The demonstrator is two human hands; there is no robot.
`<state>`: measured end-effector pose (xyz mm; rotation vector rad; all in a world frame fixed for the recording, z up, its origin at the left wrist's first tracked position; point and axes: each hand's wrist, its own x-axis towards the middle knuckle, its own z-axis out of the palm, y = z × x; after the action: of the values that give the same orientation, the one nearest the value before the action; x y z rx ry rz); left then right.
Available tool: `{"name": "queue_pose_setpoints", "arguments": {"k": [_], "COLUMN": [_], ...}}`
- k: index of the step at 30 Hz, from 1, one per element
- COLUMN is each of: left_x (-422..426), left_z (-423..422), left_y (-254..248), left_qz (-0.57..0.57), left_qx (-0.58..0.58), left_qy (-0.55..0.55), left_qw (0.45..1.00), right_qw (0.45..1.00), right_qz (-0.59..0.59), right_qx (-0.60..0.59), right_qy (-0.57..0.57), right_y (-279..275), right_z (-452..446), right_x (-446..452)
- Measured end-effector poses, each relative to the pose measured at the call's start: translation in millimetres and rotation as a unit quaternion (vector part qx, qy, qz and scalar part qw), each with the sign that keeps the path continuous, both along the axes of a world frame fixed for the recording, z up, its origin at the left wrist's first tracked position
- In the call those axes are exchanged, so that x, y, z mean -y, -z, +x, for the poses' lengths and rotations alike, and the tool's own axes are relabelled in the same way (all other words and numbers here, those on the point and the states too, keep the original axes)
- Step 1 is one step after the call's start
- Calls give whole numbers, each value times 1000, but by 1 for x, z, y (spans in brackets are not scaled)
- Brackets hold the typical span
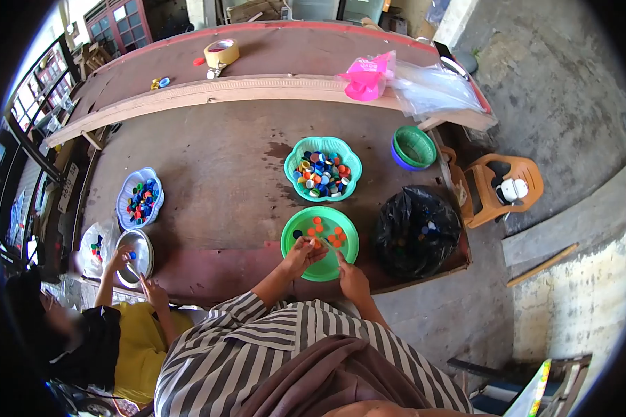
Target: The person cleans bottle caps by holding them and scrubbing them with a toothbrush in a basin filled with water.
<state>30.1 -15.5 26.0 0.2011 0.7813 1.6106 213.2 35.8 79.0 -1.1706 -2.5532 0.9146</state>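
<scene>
Left grip (pixel 302 257) pinched, right grip (pixel 352 278) just beside

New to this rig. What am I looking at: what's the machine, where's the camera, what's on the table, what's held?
There is no machine: a person's bare left hand and right hand work over a green basin. One wide head-worn camera looks down. The left fingertips seem to pinch an orange cap; whatever the right holds is too small to tell. The table also bears a turquoise bowl of mixed caps and a black bag. A co-worker sits at left.
</scene>
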Motion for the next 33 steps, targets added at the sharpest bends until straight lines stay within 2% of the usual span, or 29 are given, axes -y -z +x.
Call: {"name": "queue_pose_setpoints", "arguments": {"k": [3,6,8,9,11,12,14,16,18,20,22,24,25,27,30,33], "left_x": [1,-5,-6,-8,-10,-11,-12,-9,-9,-7,-8,-11,-12,-15,-11,-13], "left_z": [5,3,6,5,5,4,2,9,14,20,18,18,19,17,16,16], "left_y": [-3,-6,-10,-12,-8,-6,-1,-13,-13,-10,-10,-10,-10,-12,-10,-11], "left_qz": [-19,-3,3,8,10,11,-2,26,1,-30,-21,-19,-23,-27,-21,-16], "left_qx": [7,14,16,17,22,27,25,22,23,21,-2,4,22,39,29,30], "left_qy": [0,-21,-19,-14,-31,-37,-38,-41,-46,-45,-55,-43,-43,-46,-62,-45], "left_qw": [1000,1000,1000,1000,999,999,999,999,999,998,998,999,999,998,997,998], "right_qw": [1000,996,999,999,997,997,997,998,998,996,995,994,994,997,996,996], "right_qz": [2,-5,-7,-3,11,10,-56,-50,-44,-40,-70,-81,-81,-62,-75,-90], "right_qx": [5,-58,15,15,-71,-73,6,17,33,-82,-68,47,45,-37,-1,6], "right_qy": [17,-64,-41,-52,3,-1,-46,-33,-20,-9,-21,-55,-55,10,-55,-7], "right_y": [-18,-21,-15,-17,-17,-16,-14,-7,-8,-19,-6,3,1,-6,-11,6], "right_z": [1,2,6,4,1,0,1,4,7,4,8,9,9,7,7,9], "right_x": [-5,-13,-24,-30,-33,-32,-30,-40,-47,-38,-34,-38,-41,-46,-36,-40]}}
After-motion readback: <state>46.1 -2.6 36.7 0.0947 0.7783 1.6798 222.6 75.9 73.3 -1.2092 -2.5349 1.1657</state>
